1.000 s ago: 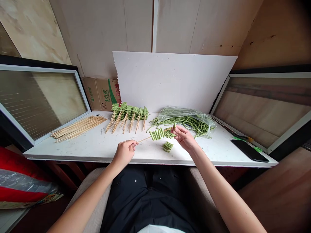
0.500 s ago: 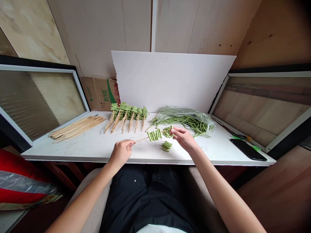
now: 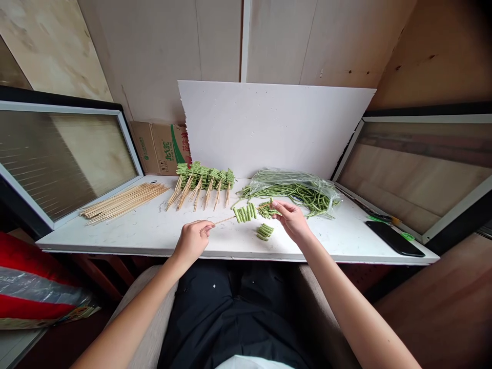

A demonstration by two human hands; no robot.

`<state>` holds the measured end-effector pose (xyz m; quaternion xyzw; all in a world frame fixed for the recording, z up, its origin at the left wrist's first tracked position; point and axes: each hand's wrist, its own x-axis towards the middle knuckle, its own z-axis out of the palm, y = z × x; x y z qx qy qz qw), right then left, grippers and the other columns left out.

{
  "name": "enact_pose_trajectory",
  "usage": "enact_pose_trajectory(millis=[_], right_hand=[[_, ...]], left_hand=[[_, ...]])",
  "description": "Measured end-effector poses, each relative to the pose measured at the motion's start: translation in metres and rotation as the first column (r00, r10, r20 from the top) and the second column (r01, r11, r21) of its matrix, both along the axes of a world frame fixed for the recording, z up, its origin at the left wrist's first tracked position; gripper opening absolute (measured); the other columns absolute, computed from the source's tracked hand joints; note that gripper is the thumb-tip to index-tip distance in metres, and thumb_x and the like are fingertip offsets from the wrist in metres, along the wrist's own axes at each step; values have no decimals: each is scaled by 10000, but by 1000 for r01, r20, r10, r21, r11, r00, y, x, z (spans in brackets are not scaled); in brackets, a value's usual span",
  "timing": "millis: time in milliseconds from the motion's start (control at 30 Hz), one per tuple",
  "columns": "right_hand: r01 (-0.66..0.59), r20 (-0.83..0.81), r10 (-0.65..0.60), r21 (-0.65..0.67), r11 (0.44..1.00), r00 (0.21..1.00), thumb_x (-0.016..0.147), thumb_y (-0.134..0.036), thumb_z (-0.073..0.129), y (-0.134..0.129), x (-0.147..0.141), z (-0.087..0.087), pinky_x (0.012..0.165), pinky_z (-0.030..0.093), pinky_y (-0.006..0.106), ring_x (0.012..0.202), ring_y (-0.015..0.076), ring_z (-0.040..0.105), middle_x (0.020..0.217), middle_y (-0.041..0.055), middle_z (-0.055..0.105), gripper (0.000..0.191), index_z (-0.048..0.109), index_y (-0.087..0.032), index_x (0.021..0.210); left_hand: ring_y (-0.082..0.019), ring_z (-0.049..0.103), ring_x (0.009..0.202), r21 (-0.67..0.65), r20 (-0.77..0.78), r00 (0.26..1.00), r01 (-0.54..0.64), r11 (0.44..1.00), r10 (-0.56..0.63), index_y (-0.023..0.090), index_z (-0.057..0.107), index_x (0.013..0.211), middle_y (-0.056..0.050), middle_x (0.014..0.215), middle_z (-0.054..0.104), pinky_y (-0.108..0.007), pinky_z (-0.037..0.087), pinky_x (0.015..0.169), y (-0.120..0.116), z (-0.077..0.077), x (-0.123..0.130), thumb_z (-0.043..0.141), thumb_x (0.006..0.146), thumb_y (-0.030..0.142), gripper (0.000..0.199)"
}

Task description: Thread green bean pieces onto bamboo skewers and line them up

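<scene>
My left hand (image 3: 193, 239) is closed on the bare end of a thin wooden skewer (image 3: 225, 221). Several short green bean pieces (image 3: 245, 213) are threaded crosswise along it, side by side. At the skewer's far end, my right hand (image 3: 291, 219) pinches one more bean piece (image 3: 271, 202) between thumb and fingers. Whether the tip has gone through that piece is too small to tell. Just below lies a small bunch of cut bean pieces (image 3: 264, 231) on the white table (image 3: 215, 245). Another pile of cut pieces (image 3: 265, 209) is partly hidden behind my right hand.
Filled bean skewers (image 3: 207, 177) are stacked at the back, left of centre. Bare skewers (image 3: 125, 202) lie at the left. Long beans (image 3: 307, 197) spill from a clear plastic bag (image 3: 284, 178). A black phone (image 3: 394, 238) lies near the right edge; a white board (image 3: 277, 128) stands behind.
Both hands keep nearly the same position and grip. The bean piece in my right hand sits about where it was at the skewer's tip. The whole view has shifted very slightly.
</scene>
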<state>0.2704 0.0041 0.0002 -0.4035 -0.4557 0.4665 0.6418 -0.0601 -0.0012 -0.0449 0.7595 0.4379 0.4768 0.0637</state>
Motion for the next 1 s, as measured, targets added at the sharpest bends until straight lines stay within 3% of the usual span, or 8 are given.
enact_pose_trajectory(millis=[267, 700, 1000], right_hand=[[50, -24, -49, 35, 998, 999, 649, -519, 968, 2, -12, -13, 646, 468, 300, 839, 190, 610, 864, 52, 718, 368, 822, -216, 799], [47, -91, -39, 88, 995, 995, 647, -522, 969, -3, -20, -10, 651, 455, 327, 660, 138, 494, 783, 19, 658, 365, 784, -222, 746], [91, -57, -86, 90, 992, 995, 653, -566, 953, -4, -26, -13, 681, 473, 329, 698, 157, 544, 760, 19, 667, 397, 797, -226, 786]], left_hand=[[-183, 723, 690, 7, -26, 999, -22, 1000, 23, 174, 816, 852, -41, 741, 775, -256, 558, 697, 1, 0, -2, 478, 828, 70, 354], [-174, 704, 651, 12, -40, 999, 4, 1000, -4, 188, 812, 848, -32, 726, 764, -251, 552, 674, -1, -5, 0, 484, 876, 117, 336], [-171, 719, 671, -10, -32, 999, -6, 1000, 5, 185, 819, 872, -38, 760, 790, -250, 549, 666, -2, -6, 0, 449, 866, 101, 379]])
